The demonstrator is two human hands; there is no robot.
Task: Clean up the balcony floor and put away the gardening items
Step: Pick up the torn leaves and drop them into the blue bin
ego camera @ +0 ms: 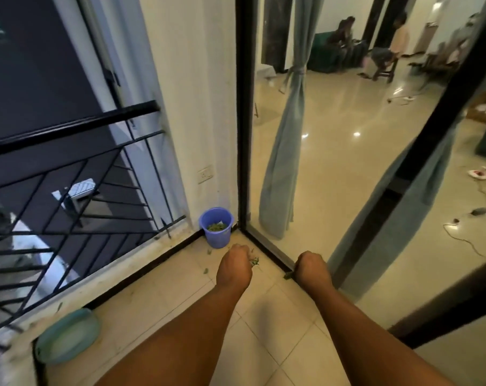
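Far out to the left of the hands, a black metal railing [69, 174] with slanted bars closes off the balcony, and low beside it a shallow round teal basin [67, 335] of smooth plastic sits on the ledge. Ahead of the left hand, tucked in the corner, stands a small purple plastic bucket [216, 227], tapered and ribbed, with green leaf scraps [216, 226] at its bottom. The left hand [234, 267] reaches forward and down on a straight arm, fingers curled under around a clump of green leaves [254, 261] that pokes out on its right side. A few loose bits [205, 271] lie on the glossy cream floor tiles [275, 316] just left of it. The right hand [310, 267] stretches out likewise, near the dark sliding-door track [275, 253], its fingers folded down and pinching a green leaf piece [287, 275] that shows at its left edge. Beyond that hand, behind the glass, hangs a tied grey-blue curtain [285, 151] in soft folds.
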